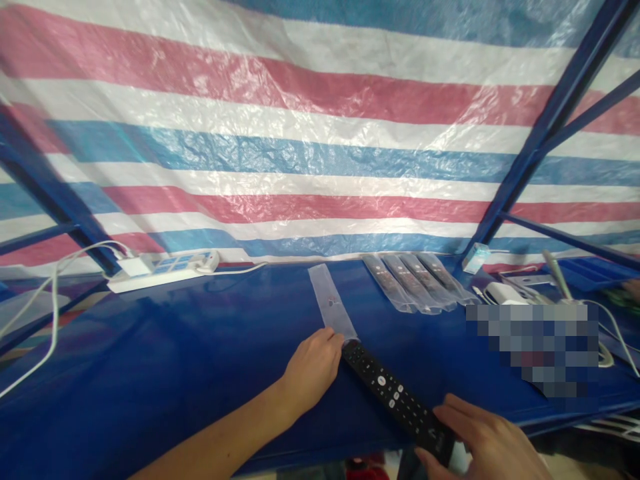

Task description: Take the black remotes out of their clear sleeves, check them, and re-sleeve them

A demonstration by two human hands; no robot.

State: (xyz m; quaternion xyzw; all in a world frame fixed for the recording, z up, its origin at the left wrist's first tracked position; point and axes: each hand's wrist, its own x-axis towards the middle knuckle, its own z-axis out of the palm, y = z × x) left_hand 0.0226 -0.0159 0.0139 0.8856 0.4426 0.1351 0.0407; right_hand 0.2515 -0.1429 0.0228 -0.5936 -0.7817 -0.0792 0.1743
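A black remote control (385, 383) with white buttons lies at a slant near the table's front edge. My right hand (483, 433) grips its lower end between thumb and fingers. At the remote's upper end, my left hand (315, 367) pinches the edge of a clear plastic sleeve (330, 300). The sleeve lies flat on the blue table (210, 353), pointing away from me. The remote's tip meets the sleeve's mouth; whether it is inside cannot be made out.
Several bagged remotes (415, 280) lie side by side at the back right. A white power strip (165, 270) with cables sits at the back left. A small box (476, 257) and a white charger (505, 293) are at the right. Blue metal posts (515, 167) frame a striped plastic sheet (310, 153).
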